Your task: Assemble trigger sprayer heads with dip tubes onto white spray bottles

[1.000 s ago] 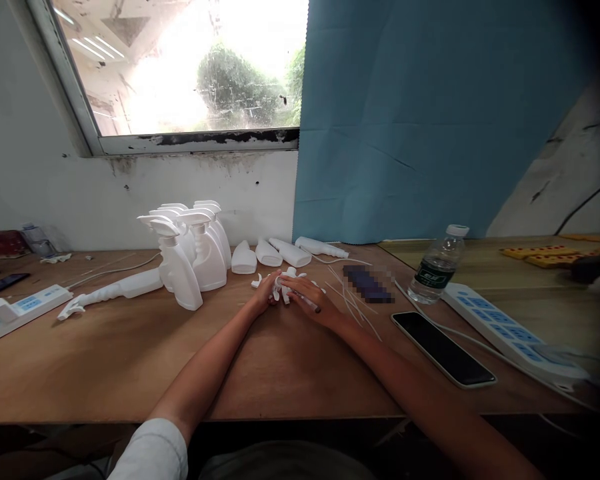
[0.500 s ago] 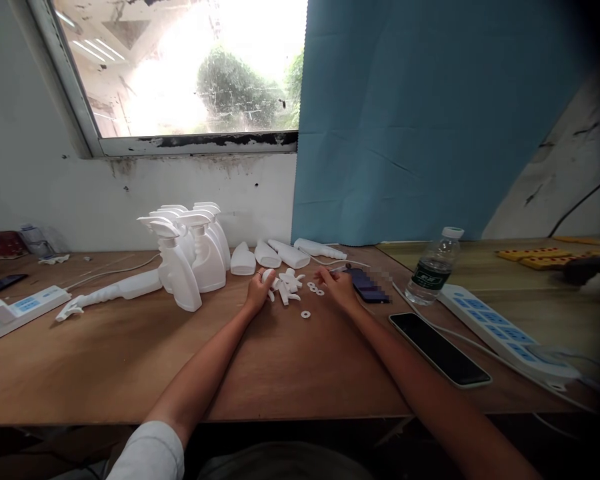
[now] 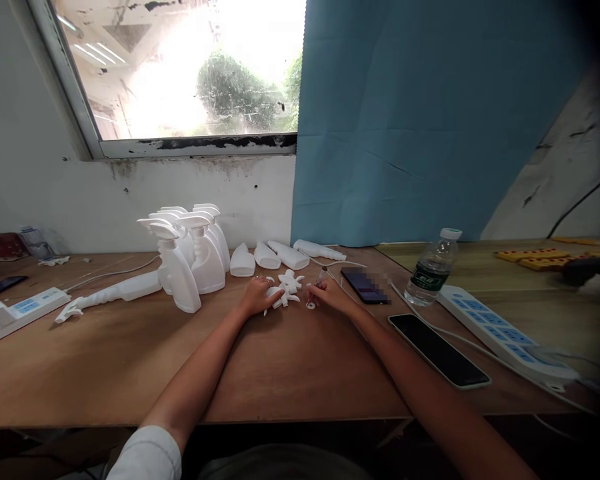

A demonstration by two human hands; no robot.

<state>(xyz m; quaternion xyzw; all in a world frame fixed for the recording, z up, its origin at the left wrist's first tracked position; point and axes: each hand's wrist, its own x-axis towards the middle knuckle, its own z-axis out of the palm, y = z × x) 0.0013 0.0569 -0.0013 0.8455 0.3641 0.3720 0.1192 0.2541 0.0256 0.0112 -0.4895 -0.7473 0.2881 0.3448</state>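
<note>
My left hand [image 3: 259, 295] lies at the left side of a small pile of white spray-nozzle parts [image 3: 289, 283], its fingers on a white piece. Whether it grips that piece is hard to tell. To the right of the pile, my right hand [image 3: 325, 293] is closed on a slim clear pen-like tool [image 3: 322, 273], held upright with its lower end by a small white ring [image 3: 311, 305] on the brown table [image 3: 280, 373]. Other rings are hidden by the hand. Behind the pile lie several white bottles [image 3: 293, 256] on their sides.
Assembled white spray bottles [image 3: 207, 263] stand at left, one more [image 3: 120, 287] lying beside them. On the right are a dark phone [image 3: 365, 285], a black-screened phone [image 3: 439, 350], a water bottle [image 3: 430, 273] and a power strip [image 3: 505, 333] with its cable.
My right hand has moved left and down over the rings, and the pen-like tool now shows upright in it. My left hand has flattened beside the pile.
</note>
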